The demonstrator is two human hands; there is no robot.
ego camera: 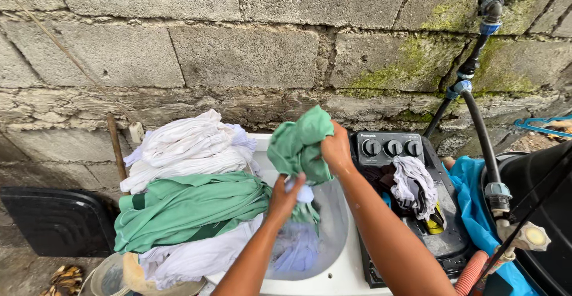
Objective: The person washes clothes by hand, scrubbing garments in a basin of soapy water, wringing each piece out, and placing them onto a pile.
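Right hand (pixel 336 150): closed on the upper bunch of a green cloth (pixel 300 144), lifted above the washer tub (pixel 333 230).
Left hand (pixel 285 196): fist shut around the cloth's lower end together with a twist of pale blue fabric (pixel 296 245), just over the tub's mouth.
Green cloth: thin, crumpled, damp-looking; stretched between both hands as if being wrung, its tail trailing down into the tub.
Tub: smooth, pale plastic with a white rim; the bluish fabric sags inside it.
Progress: judging by the stack (pixel 190 194) on the washer's left side, much washing is already out; one piece is in hand, at least one more lies in the tub.
Stack: twisted white pieces on top, folded green ones in the middle, more white beneath, overhanging the left edge.
Control panel (pixel 393 148): black, three round dials, at the washer's back right corner.
Right lid: dark, wet, with a heap of black-and-white cloth (pixel 412 187) on it.
Hose (pixel 479 135): black, ribbed at the joints, running from a wall tap to the right edge.
Wall (pixel 238 51): rough grey block, mossy at the right.
Blue sheet (pixel 476 212): glossy plastic, beside a black bin (pixel 551 212).
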